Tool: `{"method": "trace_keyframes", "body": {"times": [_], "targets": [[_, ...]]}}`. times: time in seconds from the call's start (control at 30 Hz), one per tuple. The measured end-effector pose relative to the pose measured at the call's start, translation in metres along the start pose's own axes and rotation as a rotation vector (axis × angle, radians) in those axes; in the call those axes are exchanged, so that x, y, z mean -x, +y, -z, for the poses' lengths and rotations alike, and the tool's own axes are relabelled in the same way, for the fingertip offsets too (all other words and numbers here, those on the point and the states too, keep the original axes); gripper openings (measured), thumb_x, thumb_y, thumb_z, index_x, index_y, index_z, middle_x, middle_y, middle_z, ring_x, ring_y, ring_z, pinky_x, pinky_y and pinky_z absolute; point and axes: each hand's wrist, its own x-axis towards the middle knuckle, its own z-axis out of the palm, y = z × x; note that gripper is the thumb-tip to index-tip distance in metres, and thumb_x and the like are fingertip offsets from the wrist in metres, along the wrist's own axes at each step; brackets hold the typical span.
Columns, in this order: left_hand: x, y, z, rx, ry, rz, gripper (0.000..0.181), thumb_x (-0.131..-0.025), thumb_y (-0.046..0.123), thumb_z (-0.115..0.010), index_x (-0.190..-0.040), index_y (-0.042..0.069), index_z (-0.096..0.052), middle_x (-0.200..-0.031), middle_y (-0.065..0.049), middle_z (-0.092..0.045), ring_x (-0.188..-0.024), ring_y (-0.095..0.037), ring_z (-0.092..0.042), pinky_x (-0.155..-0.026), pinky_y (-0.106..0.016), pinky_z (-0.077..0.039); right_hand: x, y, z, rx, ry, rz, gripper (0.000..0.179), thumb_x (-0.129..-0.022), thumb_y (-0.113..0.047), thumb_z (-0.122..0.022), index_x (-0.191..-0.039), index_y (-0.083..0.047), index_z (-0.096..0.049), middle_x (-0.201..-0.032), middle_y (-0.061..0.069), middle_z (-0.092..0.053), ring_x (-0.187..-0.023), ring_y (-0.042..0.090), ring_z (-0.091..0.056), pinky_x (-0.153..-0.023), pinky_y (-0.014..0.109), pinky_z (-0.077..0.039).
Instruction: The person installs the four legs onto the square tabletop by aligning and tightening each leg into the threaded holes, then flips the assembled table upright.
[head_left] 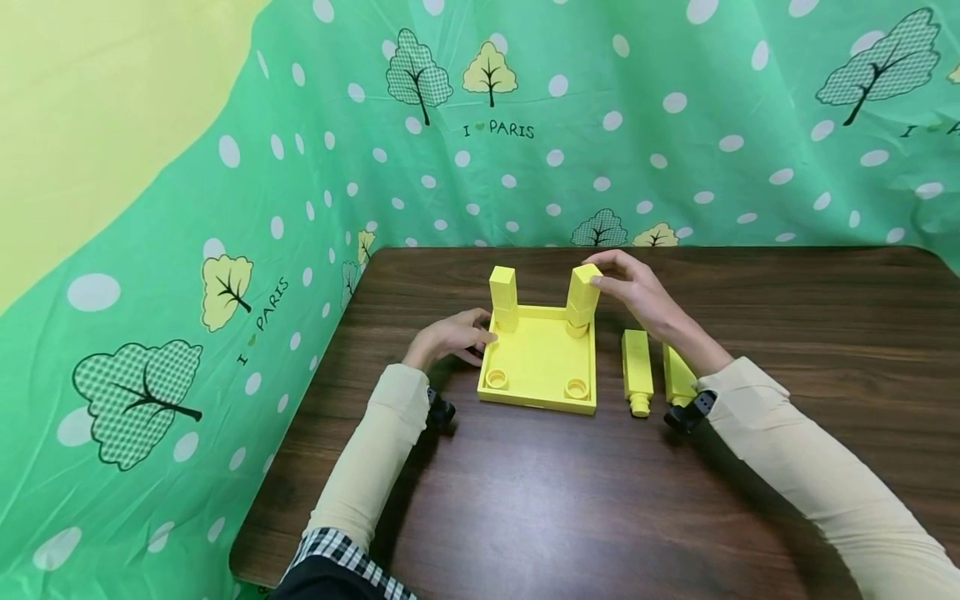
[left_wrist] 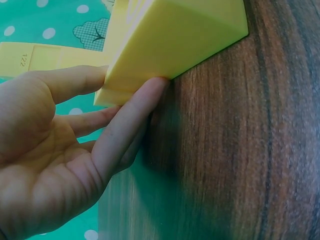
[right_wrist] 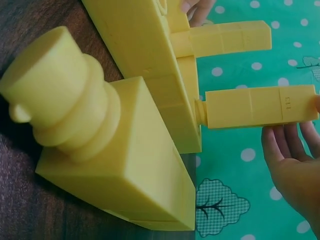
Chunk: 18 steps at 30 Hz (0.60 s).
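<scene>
A square yellow tray-like panel (head_left: 536, 354) lies on the table, rim upward, with round sockets at its front corners. From its back left corner rises a square yellow leg (head_left: 503, 292). My left hand (head_left: 452, 335) holds the panel's left edge, one fingertip over the rim and another against the outer side. At the back right corner my right hand (head_left: 637, 287) pinches the top of another leg (right_wrist: 250, 107) between thumb and fingers. This leg stands nearly upright, and a strip of its round neck shows between its square body and the panel.
Two more yellow legs lie right of the panel: one (head_left: 637, 367) with its round threaded end toward me, the other (head_left: 677, 377) partly under my right wrist. The brown wooden table (head_left: 525, 500) ends at a green patterned cloth (head_left: 525, 183) behind and to the left.
</scene>
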Motion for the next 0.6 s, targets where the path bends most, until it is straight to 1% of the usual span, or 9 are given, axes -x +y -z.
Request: {"method": "trace_keyframes", "body": {"times": [0.1,0.37,0.5,0.6], "targets": [[0.0001,-0.0001,0.0001,-0.001,0.0,-0.003,0.057,-0.098,0.017,-0.054,-0.148,0.01,-0.027,-0.13,-0.019,-0.045,-0.101,-0.027,-0.057,-0.078,-0.036,-0.059,0.0001,0.0016,-0.0003,0.037,0.023,0.012,0.039,-0.096,-0.022,-0.059,-0.127,0.0,-0.05,-0.113,-0.001,-0.052,-0.097,0.011,-0.053,-0.078,0.019,-0.047],[-0.0003,-0.0007,-0.0004,0.001,-0.001,-0.011,0.057,-0.098,0.016,-0.053,-0.148,0.01,-0.026,-0.128,-0.019,-0.046,-0.1,-0.027,-0.058,-0.079,-0.036,-0.059,0.001,0.0025,-0.001,0.092,0.053,-0.008,0.037,-0.095,-0.024,-0.06,-0.125,-0.004,-0.051,-0.111,-0.001,-0.053,-0.095,0.011,-0.054,-0.077,0.019,-0.047],[-0.0009,-0.001,-0.0003,0.004,0.001,-0.009,0.057,-0.098,0.016,-0.053,-0.148,0.01,-0.026,-0.127,-0.018,-0.046,-0.097,-0.025,-0.057,-0.079,-0.037,-0.059,0.0009,0.0035,-0.0019,0.175,0.076,-0.025,0.038,-0.094,-0.029,-0.062,-0.123,-0.006,-0.051,-0.111,0.0,-0.052,-0.097,0.01,-0.054,-0.078,0.021,-0.047],[-0.0006,-0.0008,-0.0004,0.012,0.002,-0.005,0.055,-0.098,0.016,-0.054,-0.147,0.01,-0.028,-0.125,-0.018,-0.046,-0.092,-0.022,-0.056,-0.079,-0.037,-0.059,0.0015,0.004,-0.0027,0.248,0.098,-0.026,0.04,-0.093,-0.033,-0.063,-0.122,-0.007,-0.051,-0.112,0.002,-0.052,-0.1,0.01,-0.054,-0.078,0.02,-0.047]]}}
